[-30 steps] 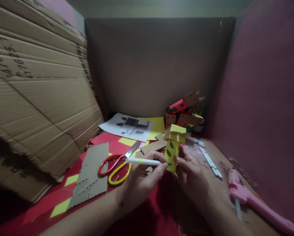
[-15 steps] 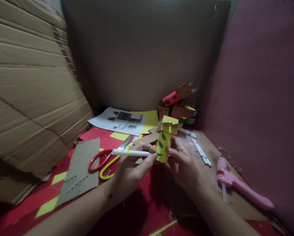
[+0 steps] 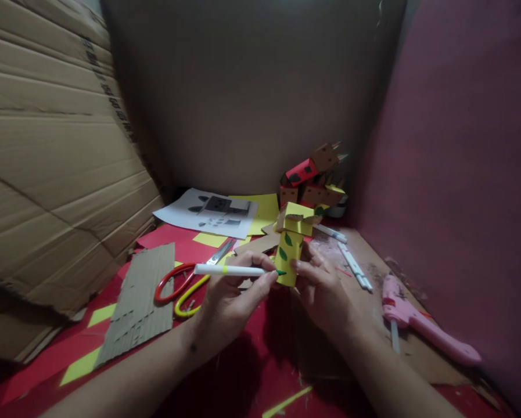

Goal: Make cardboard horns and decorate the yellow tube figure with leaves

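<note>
Between thumb and fingers, my left hand (image 3: 238, 293) grips a white marker (image 3: 232, 270) with a green tip. The tip meets the lower left side of a yellow paper figure (image 3: 289, 264). Its tube-like body carries dark green leaf shapes, and a boxy yellow-and-cardboard head (image 3: 298, 218) sits on top. My right hand (image 3: 323, 290) is closed on the body from the right, and part of that side is hidden by the fingers. Just left of my left hand lie scissors (image 3: 177, 284) with one red and one yellow handle loop.
Left, a cardboard piece (image 3: 140, 296) lies near a cardboard wall (image 3: 60, 145). Behind are a printed sheet (image 3: 186, 212) and red and brown paper figures (image 3: 301, 172). Two spare markers (image 3: 354, 266) and a pink glue gun (image 3: 430, 331) lie right, beside a pink wall (image 3: 460, 162).
The whole view has shifted slightly, so everything appears a little further left. Both hands keep their hold, and the marker tip stays at the figure's lower body.
</note>
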A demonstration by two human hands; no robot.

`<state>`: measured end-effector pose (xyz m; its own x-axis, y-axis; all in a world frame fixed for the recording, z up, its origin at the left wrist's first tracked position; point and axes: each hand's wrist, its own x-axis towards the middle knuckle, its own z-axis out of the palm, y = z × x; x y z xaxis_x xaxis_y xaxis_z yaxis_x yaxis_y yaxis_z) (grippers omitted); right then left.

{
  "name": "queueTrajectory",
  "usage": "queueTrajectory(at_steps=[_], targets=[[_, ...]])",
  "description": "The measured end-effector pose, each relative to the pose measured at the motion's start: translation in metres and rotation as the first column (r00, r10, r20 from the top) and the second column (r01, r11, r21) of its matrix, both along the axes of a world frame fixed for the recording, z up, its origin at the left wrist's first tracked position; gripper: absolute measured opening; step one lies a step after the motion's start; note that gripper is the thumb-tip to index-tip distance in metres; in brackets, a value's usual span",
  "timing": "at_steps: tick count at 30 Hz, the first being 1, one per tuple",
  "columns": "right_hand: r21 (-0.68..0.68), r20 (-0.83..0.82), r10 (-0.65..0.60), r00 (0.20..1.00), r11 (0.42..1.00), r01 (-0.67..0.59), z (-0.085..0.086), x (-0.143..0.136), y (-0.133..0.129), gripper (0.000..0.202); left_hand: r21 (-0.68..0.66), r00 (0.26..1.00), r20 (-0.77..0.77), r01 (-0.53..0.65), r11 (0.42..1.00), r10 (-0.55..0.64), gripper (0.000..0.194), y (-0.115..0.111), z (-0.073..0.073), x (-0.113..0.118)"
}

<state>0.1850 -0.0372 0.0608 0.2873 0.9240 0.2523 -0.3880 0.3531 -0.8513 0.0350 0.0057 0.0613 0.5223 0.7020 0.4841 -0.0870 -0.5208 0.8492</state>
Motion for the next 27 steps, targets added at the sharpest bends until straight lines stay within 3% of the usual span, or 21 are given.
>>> queueTrajectory(at_steps=[8, 27], targets=[[-0.018, -0.081, 0.034, 0.996, 0.999, -0.035, -0.0031, -0.0049, 0.0023, 0.033, 0.038, 1.0, -0.013, -0.005, 0.999, 0.006, 0.005, 0.0033, -0.0017, -0.0008], [-0.012, -0.09, 0.02, 0.996, 1.0, -0.021, -0.0047, -0.0041, 0.0007, 0.032, -0.002, 0.999, -0.039, 0.033, 0.999, -0.033, 0.007, 0.0007, 0.0005, -0.0013]])
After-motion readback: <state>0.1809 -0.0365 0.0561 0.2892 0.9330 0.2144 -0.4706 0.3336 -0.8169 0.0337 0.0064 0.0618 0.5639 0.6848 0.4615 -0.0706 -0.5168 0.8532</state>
